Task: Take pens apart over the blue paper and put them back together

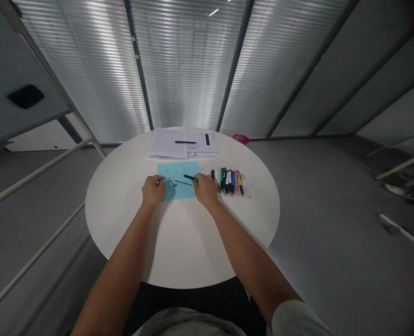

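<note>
A light blue sheet (178, 168) lies on the round white table (185, 242). My left hand (153, 190) is at the sheet's left edge, its fingers closed around something small and dark that I cannot make out. My right hand (205, 187) is at the right edge, holding a green and black pen (190, 178) that points left over the sheet. Between my hands, a thin dark refill (183, 182) lies slanted on the sheet, with a small dark piece (175, 185) to its left. Several pens (232, 182) lie side by side right of my right hand.
Stacked white papers (168, 143) sit at the table's far side with a black pen (185, 142) on them. A pink object (241, 139) shows beyond the far right edge. Metal rails (35, 178) stand at the left, and blinds (182, 70) hang behind the table.
</note>
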`<state>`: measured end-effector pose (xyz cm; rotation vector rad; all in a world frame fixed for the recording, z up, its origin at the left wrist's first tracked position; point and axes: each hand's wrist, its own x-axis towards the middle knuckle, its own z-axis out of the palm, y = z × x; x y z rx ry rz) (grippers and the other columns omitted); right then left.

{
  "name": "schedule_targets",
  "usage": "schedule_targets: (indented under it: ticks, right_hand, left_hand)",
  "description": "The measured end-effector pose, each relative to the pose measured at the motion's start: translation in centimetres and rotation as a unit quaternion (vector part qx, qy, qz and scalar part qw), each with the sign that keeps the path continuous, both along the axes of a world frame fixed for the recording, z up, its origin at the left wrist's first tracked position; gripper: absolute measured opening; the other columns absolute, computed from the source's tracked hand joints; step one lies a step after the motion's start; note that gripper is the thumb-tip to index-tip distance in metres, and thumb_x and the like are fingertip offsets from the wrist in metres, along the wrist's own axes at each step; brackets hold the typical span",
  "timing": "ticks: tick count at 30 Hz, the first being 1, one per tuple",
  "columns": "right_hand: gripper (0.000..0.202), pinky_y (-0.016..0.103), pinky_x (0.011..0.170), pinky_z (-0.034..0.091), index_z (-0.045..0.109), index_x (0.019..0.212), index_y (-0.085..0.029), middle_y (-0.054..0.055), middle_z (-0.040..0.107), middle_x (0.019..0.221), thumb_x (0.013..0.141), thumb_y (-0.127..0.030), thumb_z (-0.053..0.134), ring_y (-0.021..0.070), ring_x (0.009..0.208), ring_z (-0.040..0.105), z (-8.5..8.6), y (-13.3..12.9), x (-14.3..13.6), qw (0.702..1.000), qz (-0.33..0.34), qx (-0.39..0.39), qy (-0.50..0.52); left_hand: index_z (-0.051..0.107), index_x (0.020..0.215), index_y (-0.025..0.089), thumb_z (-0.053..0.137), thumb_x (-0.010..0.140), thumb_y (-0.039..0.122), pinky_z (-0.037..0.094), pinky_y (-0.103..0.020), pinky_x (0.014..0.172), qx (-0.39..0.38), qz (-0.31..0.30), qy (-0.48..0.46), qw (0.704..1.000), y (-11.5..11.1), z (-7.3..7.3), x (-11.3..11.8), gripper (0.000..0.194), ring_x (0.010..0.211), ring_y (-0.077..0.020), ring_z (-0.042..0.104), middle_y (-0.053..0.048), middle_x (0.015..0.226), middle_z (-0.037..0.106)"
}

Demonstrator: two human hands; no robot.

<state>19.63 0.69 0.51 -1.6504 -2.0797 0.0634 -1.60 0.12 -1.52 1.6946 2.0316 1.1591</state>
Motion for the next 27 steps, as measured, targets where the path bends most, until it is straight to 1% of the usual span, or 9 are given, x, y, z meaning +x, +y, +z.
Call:
schedule_targets:
  ticks: [3,5,9,12,14,17,21,24,27]
  right_hand:
    - [0.015,0.033,0.086,0.040,0.061,0.103,-0.022,0.005,0.068,0.098,0.092,-0.026,0.053,0.0215,0.096,0.056,-0.1,0.1,-0.2,0.998,0.027,0.004,0.048]
    - [0.014,0.032,0.086,0.041,0.060,0.103,-0.023,0.004,0.068,0.098,0.090,-0.025,0.055,0.0201,0.097,0.056,-0.1,0.0,-0.4,0.994,0.054,0.006,0.097]
    - [0.011,0.028,0.084,0.042,0.061,0.098,-0.022,0.002,0.067,0.095,0.088,-0.026,0.057,0.0170,0.094,0.057,0.0,-0.2,-0.9,0.978,0.105,-0.006,0.180]
    - [0.010,0.027,0.083,0.042,0.062,0.095,-0.021,0.001,0.066,0.092,0.088,-0.028,0.058,0.0159,0.091,0.056,0.1,-0.5,-1.2,0.969,0.137,-0.019,0.205]
    - [0.010,0.026,0.083,0.042,0.063,0.094,-0.021,0.001,0.065,0.090,0.088,-0.027,0.057,0.0155,0.091,0.056,0.2,-0.7,-1.3,0.965,0.150,-0.028,0.213]
    - [0.010,0.026,0.084,0.042,0.063,0.094,-0.021,0.001,0.065,0.090,0.088,-0.025,0.057,0.0152,0.091,0.056,0.3,-0.8,-1.4,0.963,0.161,-0.037,0.213]
    - [0.011,0.027,0.084,0.042,0.064,0.095,-0.022,0.001,0.066,0.091,0.087,-0.024,0.058,0.0154,0.093,0.056,0.2,-0.8,-1.4,0.965,0.161,-0.039,0.205]
    - [0.014,0.027,0.086,0.042,0.063,0.099,-0.022,0.001,0.067,0.096,0.088,-0.026,0.057,0.0155,0.095,0.057,0.2,-0.8,-1.3,0.965,0.164,-0.018,0.202]
    - [0.019,0.029,0.089,0.041,0.062,0.105,-0.022,0.002,0.068,0.103,0.089,-0.032,0.056,0.0167,0.097,0.057,0.2,-0.7,-1.1,0.974,0.139,-0.001,0.178]
  left_hand:
    - [0.070,0.091,0.023,0.051,0.077,0.018,0.046,-0.036,0.083,0.021,-0.001,-0.008,1.000,-0.2,0.2,0.2,0.024,0.075,-0.0191,0.059,-0.007,0.093,0.061]
    - [0.070,0.091,0.023,0.053,0.076,0.018,0.047,-0.037,0.081,0.045,-0.016,-0.022,0.999,-0.4,0.5,0.5,0.023,0.074,-0.0188,0.059,-0.007,0.094,0.062]
    - [0.071,0.096,0.023,0.057,0.077,0.025,0.047,-0.036,0.080,0.070,-0.103,-0.042,0.991,-0.8,1.0,1.2,0.024,0.078,-0.0202,0.060,-0.007,0.091,0.066]
    - [0.072,0.097,0.023,0.058,0.078,0.033,0.045,-0.035,0.084,0.050,-0.162,-0.040,0.985,-1.1,1.3,1.6,0.026,0.083,-0.0211,0.060,-0.006,0.088,0.068]
    - [0.073,0.093,0.022,0.058,0.078,0.035,0.044,-0.034,0.083,0.035,-0.181,-0.043,0.982,-1.2,1.4,1.7,0.025,0.083,-0.0212,0.060,-0.005,0.085,0.069]
    - [0.073,0.086,0.021,0.059,0.077,0.037,0.045,-0.032,0.078,0.018,-0.188,-0.059,0.980,-1.3,1.6,1.9,0.023,0.079,-0.0208,0.060,-0.005,0.080,0.068]
    - [0.073,0.085,0.020,0.061,0.076,0.040,0.044,-0.030,0.071,-0.003,-0.197,-0.107,0.974,-1.3,1.6,2.0,0.024,0.071,-0.0184,0.058,-0.003,0.075,0.067]
    - [0.070,0.083,0.018,0.064,0.075,0.040,0.043,-0.028,0.067,0.007,-0.187,-0.195,0.963,-1.3,1.6,2.2,0.024,0.069,-0.0161,0.057,-0.003,0.075,0.067]
    - [0.068,0.082,0.017,0.069,0.071,0.039,0.044,-0.028,0.069,0.020,-0.159,-0.318,0.934,-1.3,2.0,2.3,0.025,0.070,-0.0148,0.058,-0.004,0.078,0.068]
